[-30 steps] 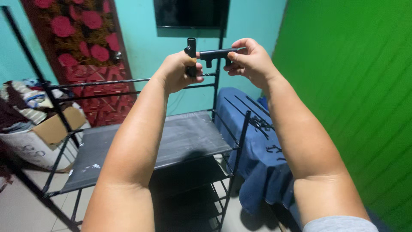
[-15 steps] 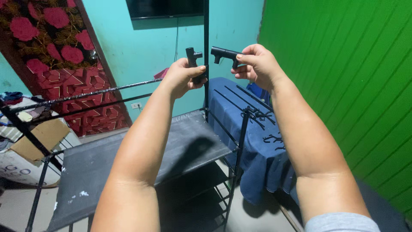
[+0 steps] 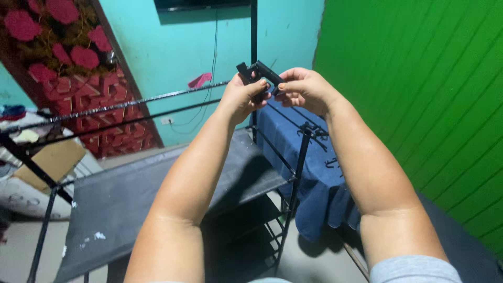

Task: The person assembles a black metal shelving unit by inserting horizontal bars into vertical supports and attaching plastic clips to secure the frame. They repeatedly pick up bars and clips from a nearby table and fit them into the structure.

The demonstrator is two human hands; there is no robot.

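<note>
Head view: hands [image 3: 272,91] on black connector [image 3: 260,71]

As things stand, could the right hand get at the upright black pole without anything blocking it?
Probably yes. The right hand holds a black plastic connector right beside the upright black pole; only the connector and the left hand lie between, and both hands are occupied.

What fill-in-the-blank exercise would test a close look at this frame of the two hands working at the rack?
1. The left hand and right hand together hold a small ____ plastic connector.
2. The wall on the person's right is painted ____.
3. The hands meet in front of an upright black ____ of the rack.
4. A dark ____ cloth hangs beside the rack's grey shelf.

Missing words: black; green; pole; blue
</note>
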